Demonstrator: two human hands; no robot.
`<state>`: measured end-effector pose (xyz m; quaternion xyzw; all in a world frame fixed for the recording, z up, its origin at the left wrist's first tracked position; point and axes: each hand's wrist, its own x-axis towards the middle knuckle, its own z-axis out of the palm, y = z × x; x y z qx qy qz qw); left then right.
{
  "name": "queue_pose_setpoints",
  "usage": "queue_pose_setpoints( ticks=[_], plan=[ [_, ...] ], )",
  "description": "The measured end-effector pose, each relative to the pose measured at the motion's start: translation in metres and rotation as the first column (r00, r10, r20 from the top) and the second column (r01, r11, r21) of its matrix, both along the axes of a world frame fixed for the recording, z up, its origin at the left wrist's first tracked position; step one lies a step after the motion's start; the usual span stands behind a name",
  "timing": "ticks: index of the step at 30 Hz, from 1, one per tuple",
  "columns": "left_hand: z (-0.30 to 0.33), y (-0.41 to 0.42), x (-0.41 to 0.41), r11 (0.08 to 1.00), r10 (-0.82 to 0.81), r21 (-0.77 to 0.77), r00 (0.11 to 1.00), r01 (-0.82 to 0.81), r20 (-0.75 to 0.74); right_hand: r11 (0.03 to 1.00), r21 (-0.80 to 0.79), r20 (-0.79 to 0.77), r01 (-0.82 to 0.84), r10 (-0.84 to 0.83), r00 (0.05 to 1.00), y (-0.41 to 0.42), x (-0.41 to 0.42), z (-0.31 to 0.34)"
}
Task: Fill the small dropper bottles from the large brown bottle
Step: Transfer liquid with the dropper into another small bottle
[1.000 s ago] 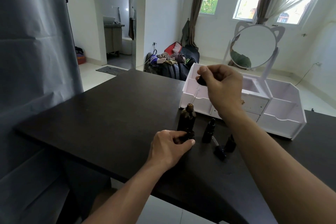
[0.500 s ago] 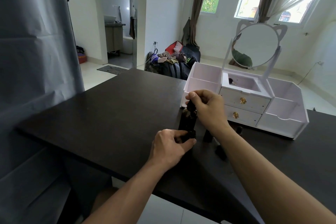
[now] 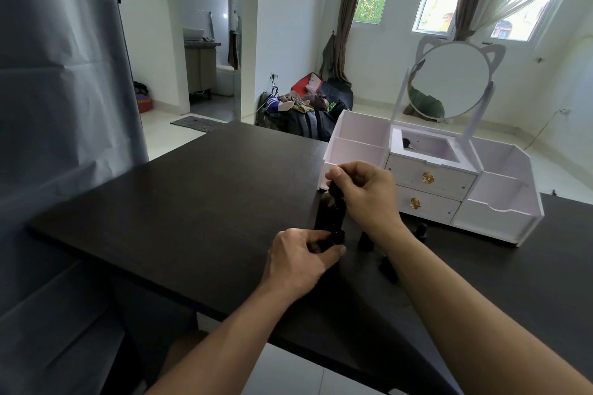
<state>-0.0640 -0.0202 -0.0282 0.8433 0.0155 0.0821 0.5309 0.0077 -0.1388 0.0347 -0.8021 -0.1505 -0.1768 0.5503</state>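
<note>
Two small dropper bottles (image 3: 365,240) half-hidden behind right hand (image 3: 365,192).

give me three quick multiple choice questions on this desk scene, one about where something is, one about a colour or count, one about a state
1. Where is the large brown bottle?
A. in front of the organiser's left end
B. inside a drawer
C. on the floor

2. How many gold knobs show on the white organiser?
A. one
B. two
C. four

3. What is the right hand doing?
A. lying flat on the table
B. pinching the dropper cap at the large bottle's mouth
C. opening a drawer

Answers: 1 A, it stands on the black table before the left compartments. 2 B, one per drawer front. 3 B, fingertips close on the black cap atop the bottle.
</note>
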Motion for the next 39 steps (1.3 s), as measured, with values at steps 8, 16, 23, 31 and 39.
queue_pose_setpoints(
  ticks=[8,16,23,31,39],
  plan=[
    [-0.001,0.001,0.000,1.000,-0.006,-0.002,1.000,0.006,-0.009,0.999,0.045,-0.011,-0.024,0.024,1.000,0.001,-0.001,0.002],
    [0.000,0.000,0.001,1.000,-0.004,0.001,1.000,0.004,-0.010,0.999,0.047,-0.030,-0.018,0.019,0.999,0.002,-0.002,0.004],
    [0.001,0.001,-0.001,1.000,-0.014,0.006,1.000,0.014,-0.014,0.999,0.043,-0.030,-0.024,0.026,0.999,0.001,-0.004,0.005],
    [0.002,-0.001,-0.001,1.000,0.025,0.015,1.000,-0.025,0.005,0.994,0.096,0.020,-0.042,0.040,0.999,-0.002,-0.008,0.023],
    [0.003,-0.001,0.000,0.999,0.016,0.048,1.000,-0.017,0.017,0.975,0.219,0.137,-0.040,0.010,0.991,-0.010,-0.015,0.076]
  ],
)
